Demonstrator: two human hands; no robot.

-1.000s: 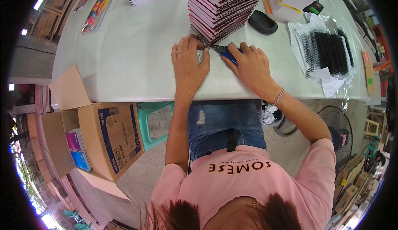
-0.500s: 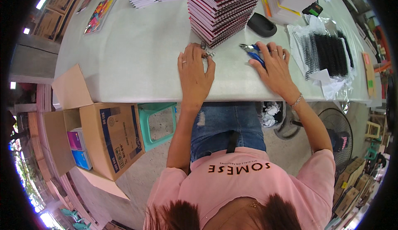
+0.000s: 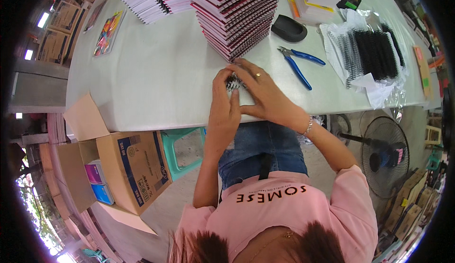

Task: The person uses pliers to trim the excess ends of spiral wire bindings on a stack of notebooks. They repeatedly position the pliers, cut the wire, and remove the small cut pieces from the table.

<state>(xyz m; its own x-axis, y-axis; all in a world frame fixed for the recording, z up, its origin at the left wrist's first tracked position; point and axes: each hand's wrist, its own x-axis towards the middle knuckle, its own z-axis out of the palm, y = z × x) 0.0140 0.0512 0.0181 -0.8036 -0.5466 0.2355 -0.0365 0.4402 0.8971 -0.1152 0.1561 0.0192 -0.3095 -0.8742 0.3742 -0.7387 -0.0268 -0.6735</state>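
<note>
The white table (image 3: pixel 151 83) is lit brightly and evenly, and only soft shadows are cast on it. To its left, the daylit foliage (image 3: pixel 38 220) is largely blown out to white. Small highlights are thrown back by the clear plastic wrap (image 3: pixel 376 22) at its right end. Its near edge is bowed by fisheye distortion, and the view's corners are lost in black

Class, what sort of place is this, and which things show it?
Probably a notebook-binding workshop: a tall stack of red-and-white spiral-bound books, a bundle of black spiral coils and blue-handled metal cutters share one pale table.
</note>
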